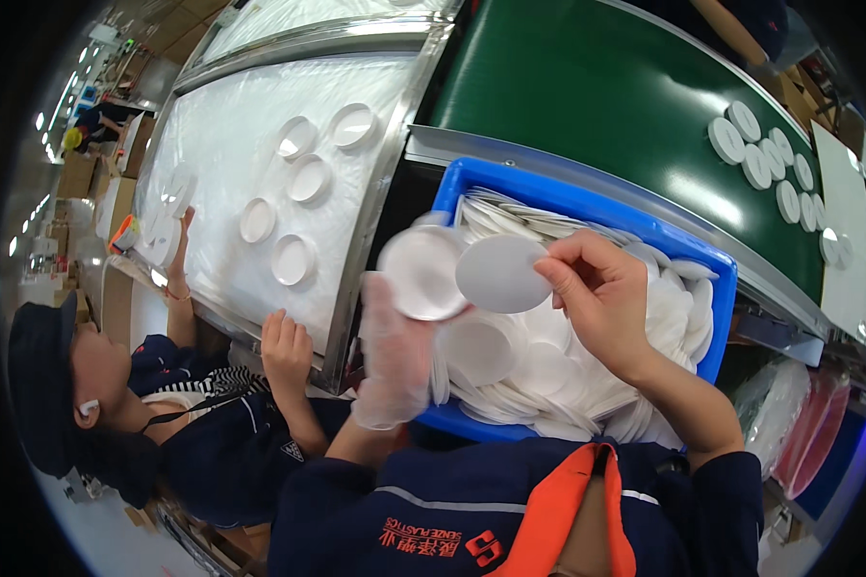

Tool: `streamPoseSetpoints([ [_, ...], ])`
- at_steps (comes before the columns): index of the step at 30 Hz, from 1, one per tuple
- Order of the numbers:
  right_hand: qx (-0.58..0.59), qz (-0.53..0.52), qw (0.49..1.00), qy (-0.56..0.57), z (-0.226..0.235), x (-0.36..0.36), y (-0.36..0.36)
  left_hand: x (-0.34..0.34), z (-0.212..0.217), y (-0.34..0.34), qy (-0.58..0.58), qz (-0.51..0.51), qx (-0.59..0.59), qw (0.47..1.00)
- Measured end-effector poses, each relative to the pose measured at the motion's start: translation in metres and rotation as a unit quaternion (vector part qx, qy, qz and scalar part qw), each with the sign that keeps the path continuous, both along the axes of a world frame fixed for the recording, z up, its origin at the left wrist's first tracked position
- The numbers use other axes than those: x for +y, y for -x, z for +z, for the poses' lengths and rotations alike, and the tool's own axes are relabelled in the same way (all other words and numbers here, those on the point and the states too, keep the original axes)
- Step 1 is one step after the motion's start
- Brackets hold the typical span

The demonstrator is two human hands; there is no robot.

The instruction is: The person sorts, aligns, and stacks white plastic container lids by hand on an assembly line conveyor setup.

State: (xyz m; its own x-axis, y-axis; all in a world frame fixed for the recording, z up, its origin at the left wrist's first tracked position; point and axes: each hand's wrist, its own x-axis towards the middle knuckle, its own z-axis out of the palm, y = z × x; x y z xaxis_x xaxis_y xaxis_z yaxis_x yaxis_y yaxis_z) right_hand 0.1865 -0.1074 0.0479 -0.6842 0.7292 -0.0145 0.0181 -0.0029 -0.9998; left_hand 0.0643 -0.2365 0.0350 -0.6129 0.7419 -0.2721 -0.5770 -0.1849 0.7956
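Observation:
In my right hand (601, 298) a thin, flat white disc (498, 277) is pinched between thumb and fingers. It is held up close beside a shallow round white lid (416, 269), overlapping its right edge in the view. My left hand (396, 351), in a clear plastic glove, holds that lid; some of its fingers are hidden behind it. Below both hands stands a blue crate (727, 322) filled with loose white discs (548, 380), some stacked on edge and some lying flat.
At left, a film-covered tray table (221, 144) with a metal rim carries several white lids (308, 179). A co-worker (212, 452) has their hands at it. Beyond the crate runs a green conveyor belt (587, 87) with several white round pieces (755, 165). Plastic bags (775, 409) sit at right.

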Motion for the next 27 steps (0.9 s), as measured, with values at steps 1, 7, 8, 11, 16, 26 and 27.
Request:
streamPoseSetpoints([
  [1,0.004,0.004,1.0,-0.002,-0.001,-0.001,0.004,0.005,0.0,-0.01,-0.019,-0.004,-0.022,1.0],
  [7,-0.023,-0.098,0.896,-0.432,-0.006,-0.003,0.015,0.017,-0.002,-0.02,0.111,0.015,0.1,0.989],
  [8,-0.02,-0.096,0.897,-0.431,-0.006,-0.004,0.018,0.013,-0.002,-0.012,0.135,0.01,0.16,0.978],
  [11,-0.107,0.119,0.973,-0.168,-0.005,-0.009,0.025,0.002,-0.027,0.028,0.177,0.034,0.399,0.899],
  [16,-0.125,0.19,0.895,-0.384,-0.022,-0.003,-0.01,-0.019,-0.06,0.157,0.226,0.067,0.249,0.939],
  [26,-0.177,0.435,0.829,-0.304,-0.077,-0.032,-0.074,0.039,-0.029,0.142,0.654,0.09,0.695,0.284],
  [27,-0.154,0.435,0.834,-0.301,-0.072,-0.034,-0.069,0.055,-0.023,0.138,0.5,0.112,0.799,0.315],
])
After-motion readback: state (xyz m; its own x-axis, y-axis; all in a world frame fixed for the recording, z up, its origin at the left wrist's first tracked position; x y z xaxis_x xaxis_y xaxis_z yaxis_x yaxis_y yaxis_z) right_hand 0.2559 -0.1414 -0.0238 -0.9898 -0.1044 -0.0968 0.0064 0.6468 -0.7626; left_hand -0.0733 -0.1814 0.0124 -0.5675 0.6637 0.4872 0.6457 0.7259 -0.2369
